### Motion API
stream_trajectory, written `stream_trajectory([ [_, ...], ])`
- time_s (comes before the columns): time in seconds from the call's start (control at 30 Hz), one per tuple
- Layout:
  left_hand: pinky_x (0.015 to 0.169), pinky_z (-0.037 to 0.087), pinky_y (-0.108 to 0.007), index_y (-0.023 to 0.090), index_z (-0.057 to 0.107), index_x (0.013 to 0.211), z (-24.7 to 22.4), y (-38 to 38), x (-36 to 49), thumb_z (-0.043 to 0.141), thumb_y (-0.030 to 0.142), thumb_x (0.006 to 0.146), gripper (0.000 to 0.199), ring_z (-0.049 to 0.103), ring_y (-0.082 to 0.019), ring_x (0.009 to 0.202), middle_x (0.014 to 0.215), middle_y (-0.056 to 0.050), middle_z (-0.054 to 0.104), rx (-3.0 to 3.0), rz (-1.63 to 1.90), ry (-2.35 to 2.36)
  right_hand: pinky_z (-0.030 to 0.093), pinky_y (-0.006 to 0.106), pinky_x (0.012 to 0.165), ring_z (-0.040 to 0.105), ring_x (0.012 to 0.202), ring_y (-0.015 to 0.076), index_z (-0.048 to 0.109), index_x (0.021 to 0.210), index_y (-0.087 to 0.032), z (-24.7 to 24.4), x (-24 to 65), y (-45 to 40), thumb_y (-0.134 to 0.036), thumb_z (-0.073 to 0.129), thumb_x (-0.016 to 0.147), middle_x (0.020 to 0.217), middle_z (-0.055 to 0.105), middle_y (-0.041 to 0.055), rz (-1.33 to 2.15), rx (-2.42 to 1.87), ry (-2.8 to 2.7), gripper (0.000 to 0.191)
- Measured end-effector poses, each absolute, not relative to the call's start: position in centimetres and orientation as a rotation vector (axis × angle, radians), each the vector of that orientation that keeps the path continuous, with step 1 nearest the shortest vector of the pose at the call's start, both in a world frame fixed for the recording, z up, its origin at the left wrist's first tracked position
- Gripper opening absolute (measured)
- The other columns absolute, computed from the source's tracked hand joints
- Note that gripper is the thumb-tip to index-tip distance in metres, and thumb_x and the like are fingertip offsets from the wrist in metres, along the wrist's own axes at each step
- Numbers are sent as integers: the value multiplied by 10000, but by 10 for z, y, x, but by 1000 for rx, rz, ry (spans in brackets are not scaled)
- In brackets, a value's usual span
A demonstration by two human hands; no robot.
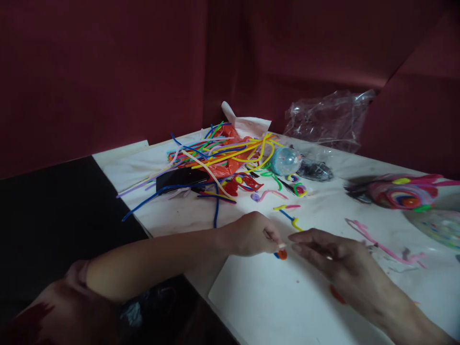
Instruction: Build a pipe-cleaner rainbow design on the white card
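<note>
My left hand [253, 235] is pinched on a small orange and blue coil [282, 254], held over a white sheet [266, 292] on the table. Just to its right is my right hand [330, 258], fingers bent and thumb close to the fingertips; anything between them is too small to make out. The two hands do not touch. A red-orange piece [337, 294] lies partly hidden beneath my right hand. Short blue and yellow pieces [287, 215] of fuzzy stem lie behind the hands.
A pile of colored fuzzy stems [215, 151] lies at the back, near a black phone-like object [181, 179] and a clear round container [285, 161]. Clear plastic wrap [328, 120] stands behind. At right are a colorful coiled craft piece [402, 191] and pink stems [384, 247].
</note>
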State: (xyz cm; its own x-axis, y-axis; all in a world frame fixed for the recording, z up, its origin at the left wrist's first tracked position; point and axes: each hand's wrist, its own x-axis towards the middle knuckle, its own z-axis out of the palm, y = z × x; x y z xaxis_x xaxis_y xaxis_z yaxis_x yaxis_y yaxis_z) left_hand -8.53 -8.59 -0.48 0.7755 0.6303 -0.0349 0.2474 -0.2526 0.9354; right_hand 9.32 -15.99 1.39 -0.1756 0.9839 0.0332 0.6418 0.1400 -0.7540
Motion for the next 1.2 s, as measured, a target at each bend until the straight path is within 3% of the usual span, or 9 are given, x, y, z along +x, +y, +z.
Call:
stream_trajectory([
  [0.1,492,329,-183,89,629,718,-2,-93,-86,543,258,677,194,490,-95,586,621,-12,558,1837,421,671,412,200,499,543,616,143,600,791,-197,14,84,-167,-397,407,830,726,586,8,600,-1578,-1978,281],
  [0.2,509,340,-180,92,615,710,3,-99,-87,538,243,682,171,484,-87,590,619,-4,544,1797,398,670,401,213,502,529,576,129,570,800,-215,12,81,-171,-341,372,837,701,570,-14,414,-1574,-2088,238],
  [0.5,386,289,-171,115,549,624,2,-109,-80,535,228,660,120,404,-52,424,514,29,490,1582,426,884,371,210,451,525,556,124,501,742,-186,9,74,-173,-201,300,864,681,530,3,-185,-1363,-2225,236],
  [0.8,407,400,-183,124,472,673,2,-110,-82,462,142,739,69,492,-61,382,507,28,547,1315,181,673,376,198,496,505,589,109,454,803,-187,0,78,-172,-172,316,890,690,486,-11,-95,-1206,-2248,164],
  [0.97,391,391,-181,141,436,688,-2,-119,-79,457,154,747,64,511,-77,403,511,27,551,1216,257,706,366,203,465,490,555,112,450,781,-184,-3,77,-171,-185,317,895,661,471,-11,-109,-1229,-2209,176],
  [1.2,399,369,-179,107,532,603,-4,-116,-82,586,187,643,105,421,-41,406,503,46,472,1420,351,772,384,204,487,508,572,104,463,807,-190,-4,79,-174,-197,308,900,692,495,-17,-23,-1241,-2230,180],
])
